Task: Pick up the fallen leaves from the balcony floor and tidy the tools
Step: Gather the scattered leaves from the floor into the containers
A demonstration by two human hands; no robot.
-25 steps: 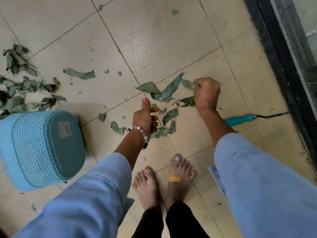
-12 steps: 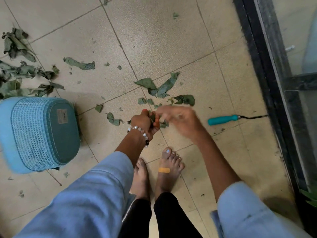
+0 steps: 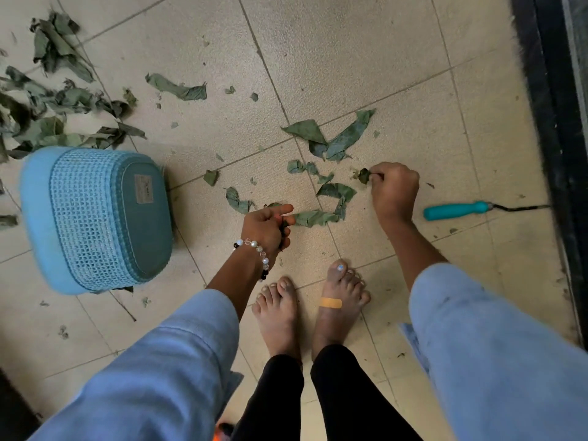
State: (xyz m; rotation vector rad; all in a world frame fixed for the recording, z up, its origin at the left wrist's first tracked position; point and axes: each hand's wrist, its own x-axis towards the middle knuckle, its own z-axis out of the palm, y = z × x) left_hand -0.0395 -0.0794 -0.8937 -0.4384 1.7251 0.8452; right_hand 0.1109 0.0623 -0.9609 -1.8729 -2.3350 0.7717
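Dry green leaves (image 3: pixel 331 138) lie scattered on the beige tiled floor in front of my bare feet. My right hand (image 3: pixel 394 192) is low over the tiles and pinches a small dark leaf (image 3: pixel 363 176) between fingertips and thumb. My left hand (image 3: pixel 267 229), with a bead bracelet at the wrist, has its fingers curled round gathered leaf pieces, next to a long leaf (image 3: pixel 313 218) on the floor. A tool with a teal handle (image 3: pixel 458 210) and a dark metal end lies just right of my right hand.
A light blue mesh basket (image 3: pixel 95 218) lies upside down at the left. Behind it sits a larger heap of leaves (image 3: pixel 60 122). A dark door frame (image 3: pixel 553 122) runs along the right edge. My bare feet (image 3: pixel 311 307) stand close below the hands.
My right hand passed leaves to the left hand, then reached back out to the right and pinched a small leaf. The left hand stayed in place holding its leaves.
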